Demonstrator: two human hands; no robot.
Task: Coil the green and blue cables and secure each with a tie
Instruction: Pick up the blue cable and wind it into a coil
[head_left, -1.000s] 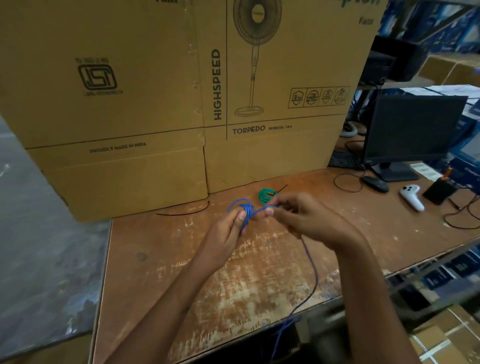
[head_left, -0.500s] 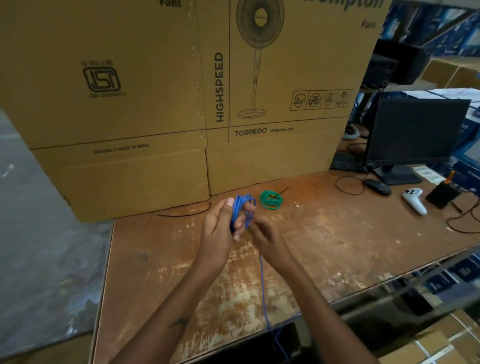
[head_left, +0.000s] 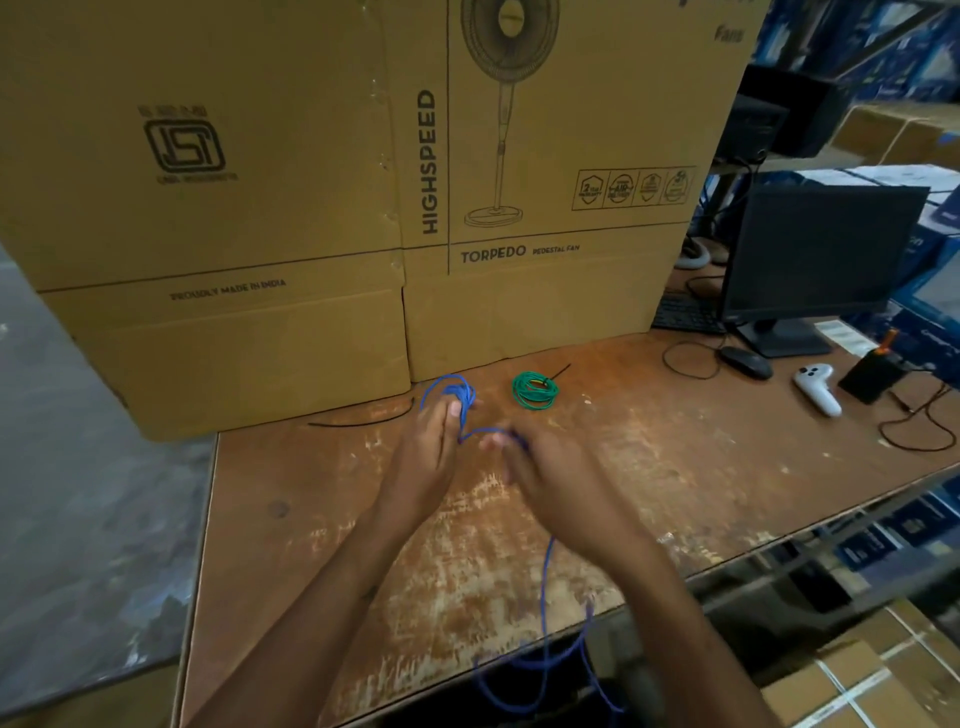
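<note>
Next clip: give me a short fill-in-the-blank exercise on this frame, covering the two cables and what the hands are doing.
1. The cable coil lying finished on the table, with a tie around it, is ____ in colour.
2. The left hand holds a coil of the ____ cable.
3. The right hand grips the same cable, whose loose end hangs over the table's ____ edge.
4. A spare black tie lies in front of the ____ boxes.

Missing words: green; blue; front; cardboard

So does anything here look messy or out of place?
Mostly the blue cable: its uncoiled tail hangs off the table's front edge in loose loops. The green cable lies neatly coiled.
</note>
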